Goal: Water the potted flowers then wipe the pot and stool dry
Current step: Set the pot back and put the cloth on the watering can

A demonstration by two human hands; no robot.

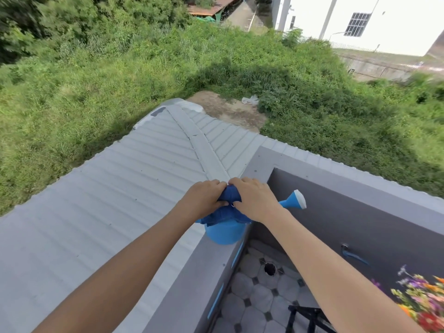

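A dark blue cloth (228, 207) is bunched between both my hands over the corner of the grey parapet wall (192, 280). My left hand (204, 198) and my right hand (254, 198) both grip it, knuckles up, thumbs meeting. Directly beneath the cloth stands a light blue watering can (223, 233) on the wall top, its spout with a white rose (299, 199) pointing right. The potted flowers (425, 304), orange, purple and red, show at the lower right edge; the pot itself is out of view. A black frame (307, 316), possibly the stool, stands below them.
A grey corrugated roof (120, 200) slopes away beyond the wall on the left. Inside the wall is a tiled floor (259, 299) with a drain hole (270, 269). A tap (344, 248) sticks out of the dark inner wall. Grass and a white building lie far below.
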